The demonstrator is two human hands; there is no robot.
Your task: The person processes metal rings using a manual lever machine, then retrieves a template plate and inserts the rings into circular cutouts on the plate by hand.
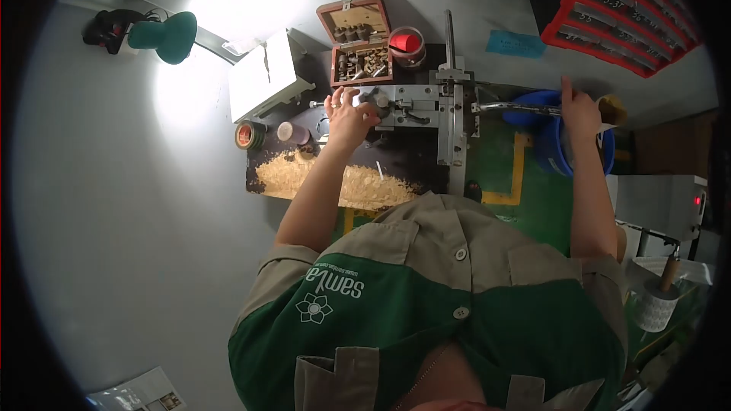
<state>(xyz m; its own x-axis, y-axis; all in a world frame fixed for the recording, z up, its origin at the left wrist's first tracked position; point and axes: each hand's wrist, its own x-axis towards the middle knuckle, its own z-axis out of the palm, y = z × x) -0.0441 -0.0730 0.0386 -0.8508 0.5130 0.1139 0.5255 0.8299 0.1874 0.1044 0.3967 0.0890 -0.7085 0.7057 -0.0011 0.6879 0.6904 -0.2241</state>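
Observation:
My left hand (349, 120) is at the left end of a metal bench machine (415, 106), thumb and bent fingers around a dark knob (372, 97). Beside that knob, a round metal knob (383, 103) sits on top of the machine. Out to the right, my right hand (580, 116) is closed at the end of a long metal lever (521, 108), its index finger stretched out. The lever joins the machine's upright slide (452, 122). The small part under my left fingertips is hidden.
Behind the machine stand an open wooden box (362, 76) of metal pieces and a jar with a red lid (404, 43). Shavings (350, 185) cover the bench front. A tape roll (250, 135), white box (263, 76) and lamp (164, 36) are left, a blue bucket (552, 148) right.

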